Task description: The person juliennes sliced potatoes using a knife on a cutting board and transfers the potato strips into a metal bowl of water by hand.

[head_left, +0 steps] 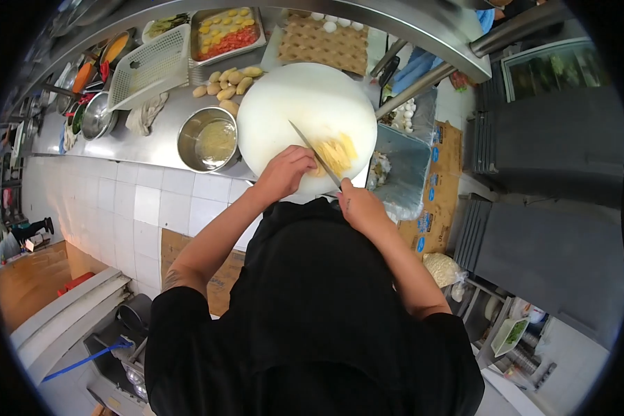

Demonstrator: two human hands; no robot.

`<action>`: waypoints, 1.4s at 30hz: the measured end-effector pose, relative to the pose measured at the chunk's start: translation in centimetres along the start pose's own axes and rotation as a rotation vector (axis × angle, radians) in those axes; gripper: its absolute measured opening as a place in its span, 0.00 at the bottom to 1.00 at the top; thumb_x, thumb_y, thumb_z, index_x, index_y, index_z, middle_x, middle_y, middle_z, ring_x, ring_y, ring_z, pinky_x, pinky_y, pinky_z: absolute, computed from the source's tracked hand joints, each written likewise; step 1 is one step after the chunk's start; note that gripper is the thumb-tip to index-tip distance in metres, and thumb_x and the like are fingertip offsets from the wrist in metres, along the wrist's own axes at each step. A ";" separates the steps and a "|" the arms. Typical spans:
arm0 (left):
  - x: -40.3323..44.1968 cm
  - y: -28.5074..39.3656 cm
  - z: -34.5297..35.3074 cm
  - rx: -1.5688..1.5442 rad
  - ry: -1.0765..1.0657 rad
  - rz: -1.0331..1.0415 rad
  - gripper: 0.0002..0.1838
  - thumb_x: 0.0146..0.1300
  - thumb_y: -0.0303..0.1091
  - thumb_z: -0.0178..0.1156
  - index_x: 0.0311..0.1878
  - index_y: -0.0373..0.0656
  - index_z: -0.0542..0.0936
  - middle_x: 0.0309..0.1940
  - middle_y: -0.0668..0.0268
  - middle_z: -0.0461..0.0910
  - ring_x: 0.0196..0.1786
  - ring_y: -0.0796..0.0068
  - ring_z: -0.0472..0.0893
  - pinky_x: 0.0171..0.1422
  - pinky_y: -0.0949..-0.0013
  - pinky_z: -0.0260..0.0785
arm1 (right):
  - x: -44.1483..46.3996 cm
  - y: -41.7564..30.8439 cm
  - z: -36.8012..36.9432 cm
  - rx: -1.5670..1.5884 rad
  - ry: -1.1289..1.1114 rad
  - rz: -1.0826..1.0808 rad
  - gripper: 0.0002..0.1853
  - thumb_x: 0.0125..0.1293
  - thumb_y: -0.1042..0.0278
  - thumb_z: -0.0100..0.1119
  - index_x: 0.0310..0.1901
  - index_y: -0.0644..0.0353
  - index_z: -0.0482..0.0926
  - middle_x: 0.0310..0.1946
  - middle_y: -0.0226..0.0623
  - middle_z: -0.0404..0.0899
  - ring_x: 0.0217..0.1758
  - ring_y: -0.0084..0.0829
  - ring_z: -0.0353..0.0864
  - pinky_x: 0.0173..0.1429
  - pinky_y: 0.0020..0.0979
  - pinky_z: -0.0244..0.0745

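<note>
A round white cutting board (pixel 277 104) lies on the steel counter. My right hand (pixel 362 208) is closed round the handle of a knife (pixel 315 153), whose blade points up and left across the board. Right of the blade sits a pile of pale yellow cut strips (pixel 337 152), which look like potato. My left hand (pixel 289 168) rests on the board left of the blade, its fingers curled down over a pale potato piece that they mostly hide. Several whole potatoes (pixel 232 84) lie beyond the board's left edge.
Left of the board stands a metal pot (pixel 189 142) with yellowish contents in liquid. Farther back are a white basket (pixel 149 66), a tray of chopped red and yellow food (pixel 200 57) and an egg carton (pixel 312 47). At the right hangs a plastic-lined bin (pixel 405 163).
</note>
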State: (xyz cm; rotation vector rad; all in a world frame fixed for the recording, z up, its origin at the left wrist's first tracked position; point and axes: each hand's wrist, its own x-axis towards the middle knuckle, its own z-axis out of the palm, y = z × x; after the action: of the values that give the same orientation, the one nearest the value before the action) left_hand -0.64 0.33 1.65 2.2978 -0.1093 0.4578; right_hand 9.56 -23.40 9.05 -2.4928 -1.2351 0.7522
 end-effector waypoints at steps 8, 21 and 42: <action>-0.3 -0.4 0.5 0.036 0.011 0.010 0.08 0.67 0.20 0.64 0.47 0.40 0.86 0.55 0.61 0.86 0.61 0.54 0.83 0.67 0.57 0.78 | -0.2 0.3 0.6 -0.002 -0.024 0.026 0.12 0.84 0.62 0.55 0.51 0.65 0.73 0.34 0.61 0.89 0.42 0.65 0.90 0.48 0.64 0.82; -0.3 -0.2 0.4 0.034 0.026 -0.001 0.07 0.68 0.21 0.63 0.46 0.40 0.88 0.55 0.62 0.87 0.61 0.55 0.84 0.67 0.58 0.78 | -0.9 -1.4 -2.4 -0.008 -0.047 0.024 0.13 0.83 0.62 0.57 0.53 0.65 0.72 0.33 0.61 0.88 0.42 0.67 0.89 0.47 0.64 0.81; -0.4 -0.3 0.8 0.053 0.056 0.006 0.08 0.66 0.20 0.64 0.46 0.42 0.87 0.53 0.63 0.86 0.60 0.56 0.84 0.65 0.58 0.79 | 0.7 -0.6 -0.1 -0.005 -0.095 0.062 0.13 0.84 0.61 0.56 0.53 0.64 0.73 0.36 0.62 0.89 0.44 0.66 0.90 0.51 0.65 0.81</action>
State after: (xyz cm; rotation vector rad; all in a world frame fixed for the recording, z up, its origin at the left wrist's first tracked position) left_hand -0.71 -0.03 0.77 2.3347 -0.0773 0.5334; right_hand 9.55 -22.48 9.20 -2.5368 -1.1960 0.8929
